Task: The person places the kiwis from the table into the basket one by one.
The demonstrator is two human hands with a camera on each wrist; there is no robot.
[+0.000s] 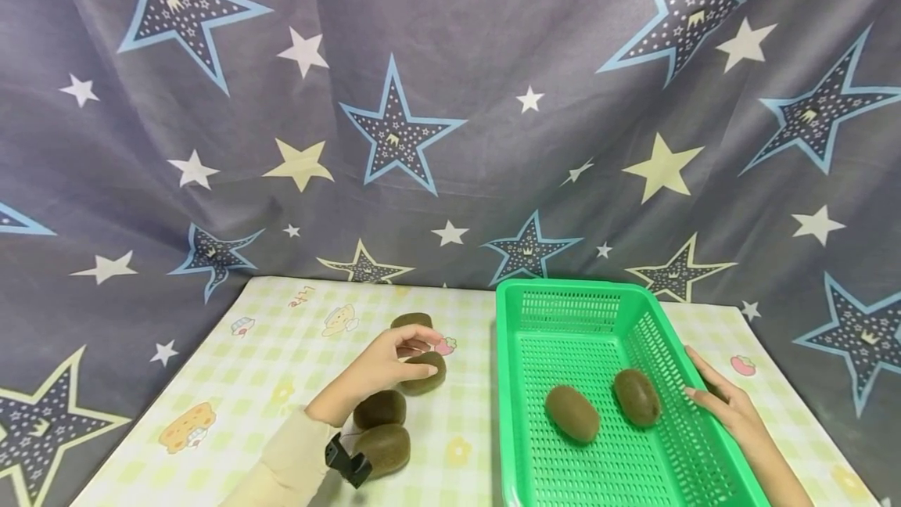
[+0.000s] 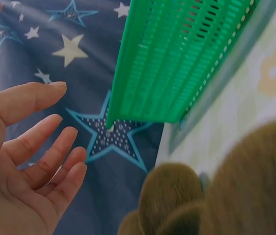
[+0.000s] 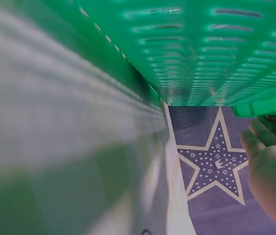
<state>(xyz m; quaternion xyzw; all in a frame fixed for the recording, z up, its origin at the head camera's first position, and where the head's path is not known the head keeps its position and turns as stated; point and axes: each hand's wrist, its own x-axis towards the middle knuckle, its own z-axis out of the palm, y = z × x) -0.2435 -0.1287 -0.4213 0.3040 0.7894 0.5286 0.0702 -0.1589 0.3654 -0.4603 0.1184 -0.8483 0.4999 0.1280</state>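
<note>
Several brown, fuzzy kiwis lie in a rough row on the table, among them a kiwi (image 1: 425, 379) under my left hand (image 1: 394, 358). In the head view its thumb overlaps that fruit. The left wrist view shows the same hand (image 2: 35, 152) with loosely bent fingers spread apart and nothing between them, kiwis (image 2: 172, 196) lying to one side. On the right, my right hand (image 1: 728, 405) holds the side rim of a green basket (image 1: 504, 382), thumb over the rim and fingers outside. Inside the basket are a kiwi (image 1: 572, 414) and another kiwi (image 1: 637, 397), apart from each other.
A pale green checked cloth (image 1: 450, 460) with cartoon prints covers the table. Behind it hangs a dark grey curtain (image 1: 450, 37) patterned with stars. A black strap mount (image 1: 348, 460) sits on the left wrist, beside the nearest kiwi (image 1: 383, 448).
</note>
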